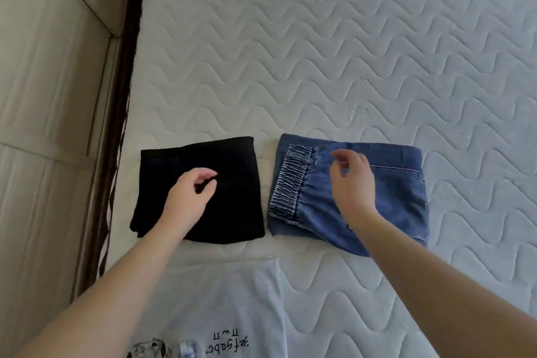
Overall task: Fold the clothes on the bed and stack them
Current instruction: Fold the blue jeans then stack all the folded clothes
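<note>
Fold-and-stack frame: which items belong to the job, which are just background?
Job:
- folded black garment
- folded blue denim trousers with elastic waistband
- white printed T-shirt, lying flat
- left hand, right hand, above the folds

Background:
- white quilted mattress
- beige wall panels

L arm [116,285] bare, no sleeve | R arm [436,279] same | no rings

quilted bed [348,38] — black fold [232,160], jeans [401,200], white tee [220,299]
</note>
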The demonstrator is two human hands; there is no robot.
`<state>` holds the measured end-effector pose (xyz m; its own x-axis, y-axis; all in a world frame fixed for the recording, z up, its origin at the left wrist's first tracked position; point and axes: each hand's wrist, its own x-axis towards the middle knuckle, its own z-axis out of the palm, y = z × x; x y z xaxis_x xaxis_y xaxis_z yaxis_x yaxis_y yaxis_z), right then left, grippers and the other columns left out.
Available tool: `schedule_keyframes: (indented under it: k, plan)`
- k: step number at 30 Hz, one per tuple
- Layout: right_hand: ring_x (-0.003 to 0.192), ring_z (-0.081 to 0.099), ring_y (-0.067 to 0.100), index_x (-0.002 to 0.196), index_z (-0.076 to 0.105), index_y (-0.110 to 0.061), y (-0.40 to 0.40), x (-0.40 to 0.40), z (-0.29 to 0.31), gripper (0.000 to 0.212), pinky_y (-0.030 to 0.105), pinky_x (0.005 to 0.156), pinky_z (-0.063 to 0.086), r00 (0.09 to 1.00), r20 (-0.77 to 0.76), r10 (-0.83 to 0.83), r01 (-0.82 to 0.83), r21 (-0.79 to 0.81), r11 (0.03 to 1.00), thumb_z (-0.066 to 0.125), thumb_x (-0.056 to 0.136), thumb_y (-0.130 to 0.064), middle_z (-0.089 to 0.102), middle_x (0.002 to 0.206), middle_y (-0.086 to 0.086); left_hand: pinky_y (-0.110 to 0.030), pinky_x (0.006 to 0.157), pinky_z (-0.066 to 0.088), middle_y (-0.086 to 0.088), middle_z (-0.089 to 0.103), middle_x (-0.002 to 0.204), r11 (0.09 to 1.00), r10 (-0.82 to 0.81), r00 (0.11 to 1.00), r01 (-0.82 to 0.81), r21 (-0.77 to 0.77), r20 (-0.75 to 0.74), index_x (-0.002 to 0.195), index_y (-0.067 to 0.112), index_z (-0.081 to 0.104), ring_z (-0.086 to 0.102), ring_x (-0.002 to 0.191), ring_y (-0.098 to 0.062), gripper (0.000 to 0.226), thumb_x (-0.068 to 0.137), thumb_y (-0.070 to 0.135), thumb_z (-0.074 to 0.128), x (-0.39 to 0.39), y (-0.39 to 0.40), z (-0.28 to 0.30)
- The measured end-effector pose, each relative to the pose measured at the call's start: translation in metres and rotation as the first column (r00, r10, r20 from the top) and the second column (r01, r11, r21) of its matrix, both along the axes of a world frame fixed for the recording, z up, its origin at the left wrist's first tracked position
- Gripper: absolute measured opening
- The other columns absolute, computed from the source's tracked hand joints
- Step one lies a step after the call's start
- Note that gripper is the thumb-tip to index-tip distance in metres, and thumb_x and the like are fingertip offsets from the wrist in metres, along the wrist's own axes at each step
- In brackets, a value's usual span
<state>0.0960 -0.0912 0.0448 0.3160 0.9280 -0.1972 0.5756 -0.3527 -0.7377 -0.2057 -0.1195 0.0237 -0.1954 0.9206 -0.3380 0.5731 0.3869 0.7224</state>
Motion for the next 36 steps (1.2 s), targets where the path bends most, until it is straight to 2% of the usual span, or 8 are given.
schedule_keyframes:
  k: [3,6,10,13,16,23,27,36]
  plan:
    - [0.090,0.058,0.009,0.109,0.065,-0.029,-0.002,-0.070,-0.006,0.022,0.024,0.079,0.047,0.964,-0.090,0.249,-0.251,-0.019,0.968,0.047,0.098,-0.023,0.059,0.101,-0.013,-0.037,0.102,0.042,0.012,0.054,0.122,0.988,0.080,0.968,-0.045,0.149,-0.238,0.123,0.030,0.057,0.050,0.118,-0.015,0.028,0.095,0.026,0.055,-0.057,-0.002,-0.009]
    - [0.112,0.055,0.017,0.129,0.057,-0.020,-0.004,-0.118,-0.021,0.032,0.027,0.093,0.042,0.924,-0.111,0.365,-0.377,-0.125,0.918,0.048,0.099,-0.025,0.059,0.122,-0.001,-0.047,0.104,0.041,-0.004,0.045,0.140,0.967,0.255,0.906,-0.232,0.110,-0.338,0.138,0.026,0.043,0.044,0.128,-0.025,0.050,0.092,0.039,0.059,-0.093,-0.011,-0.025]
    - [0.116,0.055,0.026,0.141,0.040,-0.015,0.007,-0.144,-0.039,0.050,0.031,0.085,0.045,0.944,-0.229,0.237,-0.311,-0.379,0.872,0.054,0.096,-0.032,0.055,0.133,0.008,-0.046,0.097,0.048,-0.002,0.043,0.144,0.844,0.494,0.868,-0.465,-0.267,0.051,0.149,0.035,0.021,0.051,0.117,-0.022,0.082,0.083,0.054,0.068,-0.117,-0.022,-0.043]
    - [0.119,0.053,0.033,0.144,0.035,-0.010,0.014,-0.151,-0.052,0.057,0.035,0.088,0.046,0.956,-0.166,0.241,-0.292,-0.503,0.814,0.056,0.096,-0.032,0.051,0.136,0.014,-0.040,0.072,0.054,0.004,0.056,0.127,0.792,0.536,0.836,-0.447,-0.415,0.122,0.142,0.026,0.034,0.058,0.098,-0.018,0.092,0.069,0.059,0.079,-0.125,-0.021,-0.049]
    - [0.116,0.055,0.033,0.142,0.037,-0.011,0.012,-0.153,-0.062,0.055,0.036,0.086,0.047,0.962,-0.194,0.190,-0.266,-0.536,0.801,0.057,0.095,-0.033,0.054,0.132,0.013,-0.026,0.057,0.048,0.013,0.058,0.104,0.808,0.493,0.851,-0.369,-0.460,0.182,0.124,0.027,0.047,0.058,0.088,-0.009,0.085,0.055,0.063,0.082,-0.133,-0.019,-0.047]
    - [0.091,0.055,0.016,0.132,0.047,-0.024,-0.002,-0.153,-0.052,0.036,0.028,0.075,0.041,0.937,-0.194,0.291,-0.334,-0.255,0.907,0.053,0.097,-0.030,0.062,0.110,-0.002,-0.024,0.076,0.049,0.024,0.065,0.108,0.909,0.360,0.860,-0.236,-0.344,0.361,0.102,0.054,0.057,0.061,0.103,-0.004,0.031,0.077,0.051,0.076,-0.135,-0.027,-0.026]
    - [0.091,0.057,0.007,0.124,0.054,-0.029,-0.005,-0.130,-0.029,0.029,0.017,0.068,0.041,0.925,-0.257,0.281,-0.322,-0.137,0.937,0.057,0.095,-0.033,0.063,0.105,-0.012,-0.030,0.090,0.049,0.025,0.066,0.114,0.947,0.302,0.855,-0.219,-0.233,0.422,0.105,0.060,0.059,0.063,0.107,-0.002,0.030,0.081,0.049,0.072,-0.127,-0.032,-0.002]
    - [0.093,0.065,0.004,0.104,0.063,-0.037,-0.016,-0.012,0.017,0.013,0.034,0.086,0.053,0.935,-0.319,0.157,-0.191,-0.076,0.979,0.064,0.091,-0.037,0.070,0.095,-0.017,-0.030,0.090,0.049,0.018,0.066,0.120,0.993,0.102,0.841,-0.058,-0.100,0.532,0.112,0.051,0.061,0.064,0.109,-0.003,0.027,0.089,0.040,0.066,-0.027,-0.002,0.047]
